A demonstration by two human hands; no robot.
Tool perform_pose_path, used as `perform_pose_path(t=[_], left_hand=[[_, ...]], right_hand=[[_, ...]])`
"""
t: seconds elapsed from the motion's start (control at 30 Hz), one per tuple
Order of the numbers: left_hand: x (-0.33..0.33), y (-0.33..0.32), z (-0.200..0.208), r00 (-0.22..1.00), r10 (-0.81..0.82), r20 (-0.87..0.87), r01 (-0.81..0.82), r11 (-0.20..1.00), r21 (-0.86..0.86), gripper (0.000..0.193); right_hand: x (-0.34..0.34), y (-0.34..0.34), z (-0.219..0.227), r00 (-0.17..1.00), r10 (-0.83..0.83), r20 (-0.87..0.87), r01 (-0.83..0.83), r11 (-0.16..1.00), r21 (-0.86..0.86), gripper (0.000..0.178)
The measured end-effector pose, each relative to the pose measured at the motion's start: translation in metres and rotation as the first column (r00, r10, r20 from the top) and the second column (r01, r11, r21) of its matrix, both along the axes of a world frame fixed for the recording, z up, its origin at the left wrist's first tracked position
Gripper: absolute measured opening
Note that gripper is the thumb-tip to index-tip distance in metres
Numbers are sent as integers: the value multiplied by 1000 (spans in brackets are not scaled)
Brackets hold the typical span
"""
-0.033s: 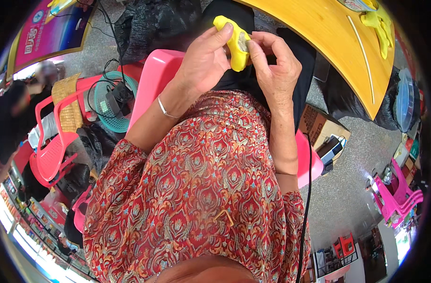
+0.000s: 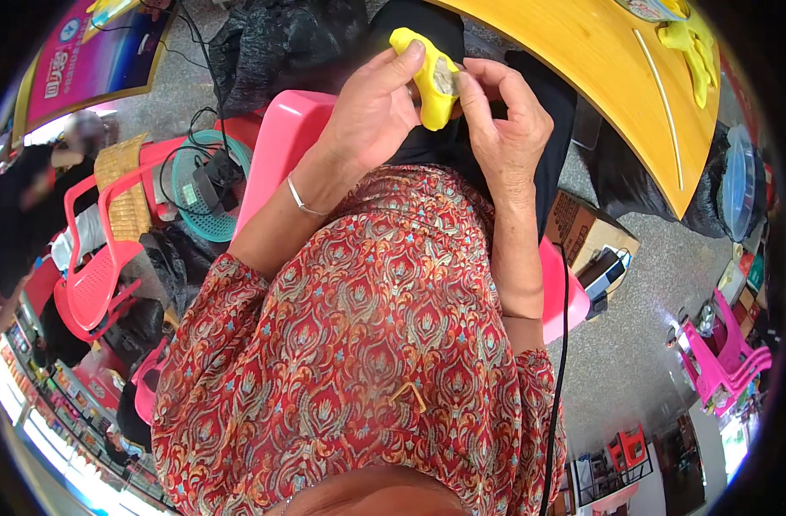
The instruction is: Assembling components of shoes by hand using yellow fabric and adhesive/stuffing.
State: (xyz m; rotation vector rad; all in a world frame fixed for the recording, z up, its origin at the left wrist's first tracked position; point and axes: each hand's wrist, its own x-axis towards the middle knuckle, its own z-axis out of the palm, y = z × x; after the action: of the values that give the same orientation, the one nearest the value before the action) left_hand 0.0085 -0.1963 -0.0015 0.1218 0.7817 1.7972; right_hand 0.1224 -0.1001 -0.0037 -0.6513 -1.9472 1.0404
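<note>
Between my hands, above my dark-trousered lap, is a soft yellow piece (image 2: 431,105) with a greyish-white patch (image 2: 444,77) showing in an opening along its right side. Whether it is cloth or a modelling material I cannot tell. My left hand (image 2: 377,107) grips it from the left, thumb lying on top near its upper end. On the other side, my right hand (image 2: 505,116) pinches the edge of the opening between thumb and forefinger, right beside the pale patch. The remaining fingers of the right hand are curled and partly hidden.
To the upper right, a yellow table (image 2: 599,60) carries a thin pale stick (image 2: 659,107) and more yellow pieces (image 2: 692,56). Pink chairs (image 2: 109,258), a teal basket (image 2: 205,185) with cables, black bags (image 2: 277,52) and a cardboard box (image 2: 586,228) stand around me.
My right thumb and fingers have moved very slightly to the right at the opening's edge. The left hand keeps its hold. At the far left, a person's arm has shifted.
</note>
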Motion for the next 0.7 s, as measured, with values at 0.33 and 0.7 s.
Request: perform_pose_path(t=[0.33,0.7], left_hand=[[-2,1,-9,978,-75,196,57,994,95,29],[-6,-2,-17,988,-47,147,48,999,-2,27]], right_hand=[[-1,-9,0,996,-49,-80,39,991,-125,11],[-1,2,1,990,70,124,-101,959,264,16]])
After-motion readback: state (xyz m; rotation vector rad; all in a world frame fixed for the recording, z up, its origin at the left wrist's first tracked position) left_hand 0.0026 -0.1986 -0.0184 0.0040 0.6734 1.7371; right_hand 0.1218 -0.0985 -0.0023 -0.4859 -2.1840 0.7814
